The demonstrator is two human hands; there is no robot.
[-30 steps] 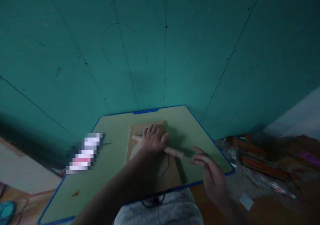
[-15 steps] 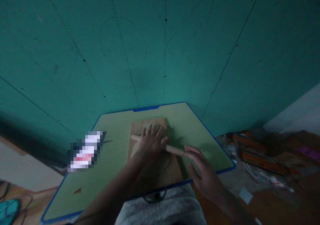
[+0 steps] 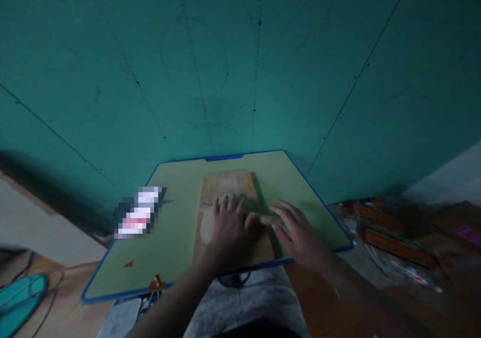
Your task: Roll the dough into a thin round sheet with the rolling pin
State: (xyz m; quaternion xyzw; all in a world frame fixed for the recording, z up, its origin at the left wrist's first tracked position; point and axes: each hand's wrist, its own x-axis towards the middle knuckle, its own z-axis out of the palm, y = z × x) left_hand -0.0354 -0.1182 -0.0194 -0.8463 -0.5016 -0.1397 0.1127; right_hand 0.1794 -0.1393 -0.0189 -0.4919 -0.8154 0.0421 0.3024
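One pale rod [image 3: 267,220] is showing at the edge of a wooden board [image 3: 209,190]

The board is lying flat on the desk [image 3: 176,237], showing light brown wood, straight sides and a whitish patch. On it a pale sheet [image 3: 205,227] is resting, smooth, with a rounded left border. The left hand [image 3: 230,222] is lying palm down above the sheet, its fingers slightly spread. The right hand [image 3: 295,227] is hovering at the rod's end, fingers bent and parted; I cannot tell whether they are gripping it. The left hand is hiding much of the sheet, so the rod's full length is not showing. Near the desk's blue rim, an orange triangular scrap [image 3: 129,264] is lying. Further up, coarse squares are covering one object [image 3: 139,212], making its shape unclear.
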